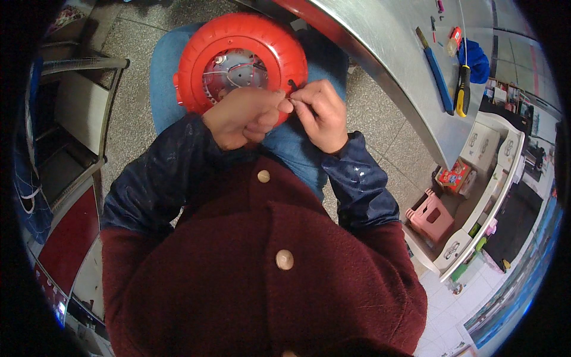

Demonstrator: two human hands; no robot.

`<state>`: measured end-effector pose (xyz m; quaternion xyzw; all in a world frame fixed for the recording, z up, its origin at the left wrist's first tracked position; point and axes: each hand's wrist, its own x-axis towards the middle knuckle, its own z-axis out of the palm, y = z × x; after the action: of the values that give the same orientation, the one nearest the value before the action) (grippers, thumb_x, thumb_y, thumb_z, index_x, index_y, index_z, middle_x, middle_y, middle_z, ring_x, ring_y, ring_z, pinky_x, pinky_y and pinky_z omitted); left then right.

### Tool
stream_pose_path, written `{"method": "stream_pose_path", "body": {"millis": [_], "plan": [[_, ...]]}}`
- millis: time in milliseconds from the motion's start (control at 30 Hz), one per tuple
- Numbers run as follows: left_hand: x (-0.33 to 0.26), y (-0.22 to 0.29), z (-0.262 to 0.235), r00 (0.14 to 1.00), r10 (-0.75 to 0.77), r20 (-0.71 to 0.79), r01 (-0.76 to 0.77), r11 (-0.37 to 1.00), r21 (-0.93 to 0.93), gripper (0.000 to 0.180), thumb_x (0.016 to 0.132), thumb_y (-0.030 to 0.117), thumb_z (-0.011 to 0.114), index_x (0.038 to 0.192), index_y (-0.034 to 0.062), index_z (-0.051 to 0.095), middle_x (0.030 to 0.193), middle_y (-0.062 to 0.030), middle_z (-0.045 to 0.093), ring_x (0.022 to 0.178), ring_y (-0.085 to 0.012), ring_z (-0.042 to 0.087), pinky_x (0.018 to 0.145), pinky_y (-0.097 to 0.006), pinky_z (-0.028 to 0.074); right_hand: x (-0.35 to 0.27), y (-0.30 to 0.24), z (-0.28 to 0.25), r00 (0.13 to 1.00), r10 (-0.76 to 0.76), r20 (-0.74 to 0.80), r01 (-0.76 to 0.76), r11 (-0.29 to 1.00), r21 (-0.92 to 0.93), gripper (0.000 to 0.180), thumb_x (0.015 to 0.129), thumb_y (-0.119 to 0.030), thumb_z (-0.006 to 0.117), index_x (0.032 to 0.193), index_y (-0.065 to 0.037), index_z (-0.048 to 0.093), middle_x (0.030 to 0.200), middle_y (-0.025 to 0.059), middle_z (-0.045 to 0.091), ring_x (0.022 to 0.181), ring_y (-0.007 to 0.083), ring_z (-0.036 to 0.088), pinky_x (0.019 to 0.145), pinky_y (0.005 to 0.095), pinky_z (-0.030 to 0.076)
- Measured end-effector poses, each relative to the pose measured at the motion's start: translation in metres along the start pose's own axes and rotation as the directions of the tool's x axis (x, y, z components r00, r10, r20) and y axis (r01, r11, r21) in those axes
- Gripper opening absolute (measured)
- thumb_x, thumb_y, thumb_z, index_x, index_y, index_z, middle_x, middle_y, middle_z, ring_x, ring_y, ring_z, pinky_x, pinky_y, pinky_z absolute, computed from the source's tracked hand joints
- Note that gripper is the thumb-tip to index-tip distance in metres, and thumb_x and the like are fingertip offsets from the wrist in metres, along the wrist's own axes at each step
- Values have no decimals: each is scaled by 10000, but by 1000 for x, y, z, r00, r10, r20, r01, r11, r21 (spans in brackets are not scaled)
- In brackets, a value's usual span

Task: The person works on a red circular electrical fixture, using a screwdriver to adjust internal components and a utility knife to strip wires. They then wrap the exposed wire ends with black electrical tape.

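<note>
A red round plastic housing (196, 47) rests across my lap. Through its round middle opening show a grey metal disc (242, 76) and some thin wires. At the housing's lower right edge my two hands meet, fingertips nearly touching. My right hand (324, 116) pinches a small black piece (292, 85) that sticks up between thumb and fingers; its kind is too small to make out. My left hand (247, 116) is closed, thumb and forefinger together by the right fingertips, in front of the housing's lower rim. Whatever the left fingers hold is hidden.
On the metal table (380, 53) at the right lie a yellow-and-black screwdriver (463, 89), a blue-handled tool (439, 80) and a blue cloth (476, 62). A white drawer unit (499, 143) and pink plastic basket (429, 215) stand below. A metal-framed chair (83, 113) is at the left.
</note>
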<state>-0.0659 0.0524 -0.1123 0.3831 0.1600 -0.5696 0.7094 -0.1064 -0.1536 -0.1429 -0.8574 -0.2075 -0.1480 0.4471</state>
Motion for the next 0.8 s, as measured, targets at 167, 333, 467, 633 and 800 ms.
{"method": "stream_pose_path", "body": {"millis": [167, 333, 467, 633, 800], "plan": [[5, -4, -5, 999, 41, 23, -43, 993, 108, 285, 1058, 305, 526, 1000, 48, 633, 625, 57, 421, 481, -48, 352, 433, -233, 299, 0, -1, -1, 1000, 4, 3, -4, 1000, 11, 150, 809, -2, 733, 938, -61, 684, 879, 114, 621, 792, 311, 652, 675, 387, 525], [10, -12, -7, 616, 717, 326, -337, -134, 932, 126, 866, 193, 691, 876, 81, 634, 657, -14, 558, 589, -175, 610, 508, -331, 482, 4, -1, -5, 996, 55, 74, -62, 994, 94, 96, 861, -33, 706, 954, -41, 685, 891, 125, 611, 796, 307, 643, 699, 368, 518], [6, 4, -20, 484, 451, 750, -221, -766, 603, 195, 875, 164, 635, 1024, 42, 661, 716, -73, 599, 778, -290, 679, 624, -370, 533, 9, -1, -7, 972, 163, 169, -193, 964, 183, 74, 896, -60, 685, 958, -21, 676, 904, 127, 597, 794, 274, 633, 714, 339, 503], [5, 18, -25, 289, 611, 737, -221, -706, 673, 222, 872, 282, 690, 931, 72, 650, 717, -66, 614, 662, -232, 641, 550, -365, 506, 9, -6, -4, 963, 223, 154, -249, 950, 185, 57, 903, -50, 676, 942, -10, 662, 910, 120, 593, 782, 245, 624, 695, 321, 495], [-15, 9, -16, 969, 232, -80, -164, 856, 491, 323, 1076, 324, 462, 1074, 43, 622, 651, -9, 524, 526, -91, 458, 478, -251, 359, 7, -7, 1, 981, 172, 92, -187, 966, 180, 57, 899, -30, 679, 947, -11, 655, 900, 120, 594, 776, 253, 625, 676, 322, 498]]}}
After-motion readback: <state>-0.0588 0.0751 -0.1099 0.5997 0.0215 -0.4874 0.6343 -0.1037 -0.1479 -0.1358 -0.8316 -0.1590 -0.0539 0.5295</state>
